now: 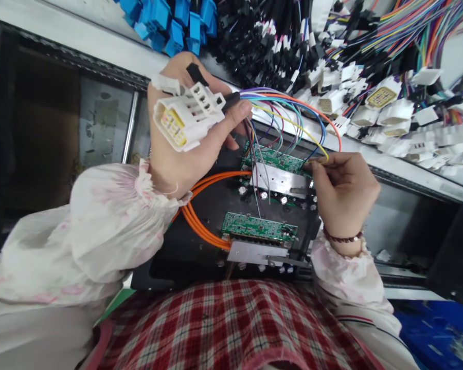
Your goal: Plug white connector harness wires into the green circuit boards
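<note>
My left hand [208,149] is closed round a wiring harness, its black sleeve [230,100] between thumb and fingers. White connectors [189,118], one with a yellow insert, lie over the palm. Coloured wires [287,97] arc from the sleeve to the right. At the right end of the upper green circuit board [280,158], my right hand [343,190] pinches the end of a yellow wire [306,125]; fingertips partly hide it. Other wires of the bundle hang over this board. A lower green circuit board [258,227] lies nearer to me, with a few wires reaching towards it.
Thick orange cables [202,226] loop from the left into both boards on the black fixture [200,262]. Beyond a metal rail lie blue connectors [175,36], black wire bundles [250,46] and white connectors [393,110]. A blue bin [435,329] stands at lower right.
</note>
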`<state>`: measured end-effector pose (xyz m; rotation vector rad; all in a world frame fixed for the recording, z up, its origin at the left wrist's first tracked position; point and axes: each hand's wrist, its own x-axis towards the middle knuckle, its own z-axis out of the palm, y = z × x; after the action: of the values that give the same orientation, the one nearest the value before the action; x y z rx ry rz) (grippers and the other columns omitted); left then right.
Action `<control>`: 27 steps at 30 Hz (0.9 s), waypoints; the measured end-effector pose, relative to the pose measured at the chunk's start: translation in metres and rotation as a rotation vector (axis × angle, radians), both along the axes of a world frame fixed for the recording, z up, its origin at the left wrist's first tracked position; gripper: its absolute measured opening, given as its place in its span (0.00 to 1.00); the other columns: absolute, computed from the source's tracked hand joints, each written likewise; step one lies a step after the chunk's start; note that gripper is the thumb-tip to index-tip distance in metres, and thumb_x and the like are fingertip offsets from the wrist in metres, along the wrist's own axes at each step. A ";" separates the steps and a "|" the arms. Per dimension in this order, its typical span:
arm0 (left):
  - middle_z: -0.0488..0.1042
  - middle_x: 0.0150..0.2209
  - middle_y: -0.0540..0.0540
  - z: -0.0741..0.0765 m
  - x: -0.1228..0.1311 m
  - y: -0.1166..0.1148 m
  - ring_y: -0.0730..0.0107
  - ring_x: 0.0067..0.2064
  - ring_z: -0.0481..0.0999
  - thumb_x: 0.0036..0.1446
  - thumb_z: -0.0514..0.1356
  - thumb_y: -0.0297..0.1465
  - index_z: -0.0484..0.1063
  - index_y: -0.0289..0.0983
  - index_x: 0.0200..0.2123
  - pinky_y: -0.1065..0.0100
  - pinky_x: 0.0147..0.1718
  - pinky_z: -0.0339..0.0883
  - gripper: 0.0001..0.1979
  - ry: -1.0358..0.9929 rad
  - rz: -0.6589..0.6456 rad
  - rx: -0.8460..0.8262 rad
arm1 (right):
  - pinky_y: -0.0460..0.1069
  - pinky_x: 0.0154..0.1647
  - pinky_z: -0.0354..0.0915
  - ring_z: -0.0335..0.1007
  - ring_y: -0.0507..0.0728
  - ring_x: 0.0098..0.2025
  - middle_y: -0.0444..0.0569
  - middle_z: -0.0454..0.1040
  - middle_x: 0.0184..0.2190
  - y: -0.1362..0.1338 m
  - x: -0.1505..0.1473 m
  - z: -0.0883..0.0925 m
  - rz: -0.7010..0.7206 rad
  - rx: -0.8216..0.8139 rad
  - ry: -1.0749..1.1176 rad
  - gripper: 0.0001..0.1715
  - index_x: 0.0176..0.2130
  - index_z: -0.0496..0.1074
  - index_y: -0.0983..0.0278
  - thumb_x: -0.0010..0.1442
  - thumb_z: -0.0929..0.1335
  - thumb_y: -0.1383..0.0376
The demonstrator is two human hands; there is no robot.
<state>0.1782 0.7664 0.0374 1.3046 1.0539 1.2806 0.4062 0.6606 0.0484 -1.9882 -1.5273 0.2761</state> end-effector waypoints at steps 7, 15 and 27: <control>0.76 0.26 0.52 0.009 -0.002 -0.004 0.78 0.18 0.71 0.55 0.70 0.33 0.66 0.39 0.41 0.74 0.15 0.63 0.16 0.106 -0.018 -0.169 | 0.50 0.33 0.66 0.75 0.55 0.32 0.44 0.76 0.31 -0.005 0.009 0.009 0.043 -0.073 -0.257 0.06 0.38 0.72 0.62 0.62 0.68 0.62; 0.73 0.21 0.52 0.012 0.004 0.000 0.65 0.17 0.75 0.46 0.74 0.29 0.65 0.42 0.28 0.70 0.08 0.63 0.18 -0.056 0.019 0.069 | 0.51 0.33 0.64 0.71 0.56 0.32 0.49 0.74 0.33 -0.003 -0.048 0.042 0.152 -0.054 -0.284 0.09 0.40 0.70 0.62 0.64 0.69 0.59; 0.72 0.21 0.54 -0.005 0.008 0.007 0.66 0.17 0.75 0.44 0.75 0.35 0.63 0.43 0.28 0.73 0.05 0.61 0.21 -0.169 -0.006 0.100 | 0.46 0.27 0.60 0.65 0.50 0.24 0.41 0.71 0.24 -0.002 -0.020 0.048 0.320 -0.337 0.104 0.07 0.34 0.71 0.63 0.65 0.66 0.65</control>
<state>0.1861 0.7732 0.0324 1.2487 0.8765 1.4273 0.3861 0.6590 0.0965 -1.9284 -1.8226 0.8023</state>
